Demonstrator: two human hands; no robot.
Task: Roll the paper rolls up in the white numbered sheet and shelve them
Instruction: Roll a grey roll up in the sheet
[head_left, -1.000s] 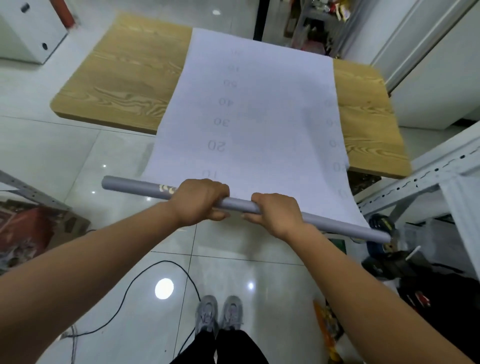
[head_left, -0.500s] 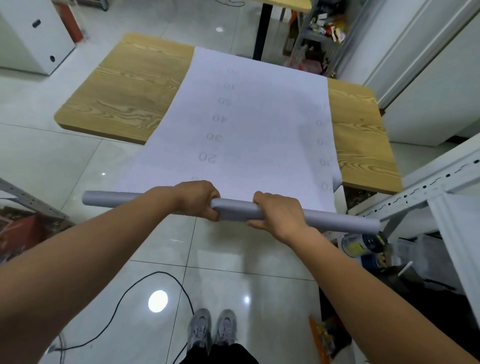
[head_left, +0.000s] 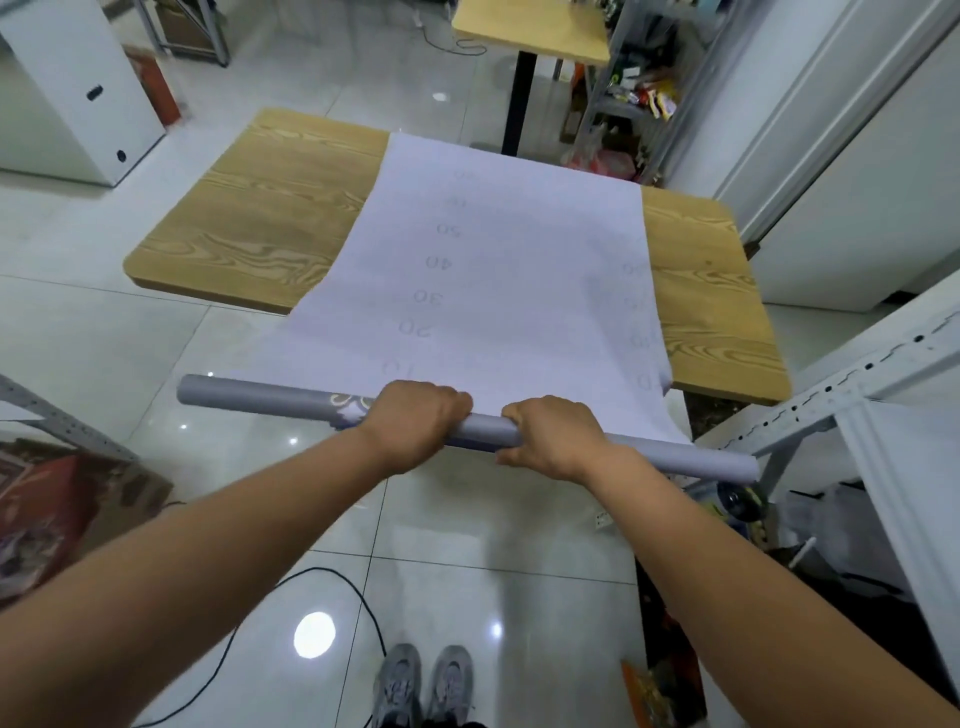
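Now, cabinet (head_left: 78, 93): white, far left, standing on the tiled floor.
Rail (head_left: 57, 418): perforated metal at the left edge, above a blurred reddish heap.
Table (head_left: 270, 208): wooden top, far of the hands, its grain bare on both sides of the sheet.
Cable (head_left: 317, 574): black, looping over the tiles under the left forearm.
Roll (head_left: 249, 397): long grey tube held in the air over the floor, just near of the table edge. Its left end sticks out past the sheet, with a printed pattern beside the left hand.
Left hand (head_left: 415, 423): knuckles up, fingers curled over the roll, clamped on it near its middle.
Sheet (head_left: 509, 291): white, lying across the table and running off the near edge to the roll, where it wraps round. Faint numbers 10 to 50 show through.
Shoes (head_left: 423, 680): grey, on the tiles at the near edge.
Right hand (head_left: 550, 436): just right of the left, not touching it, fingers and thumb clamped round the roll.
Shelf (head_left: 857, 374): white perforated metal frame at right, close to the roll's right end.
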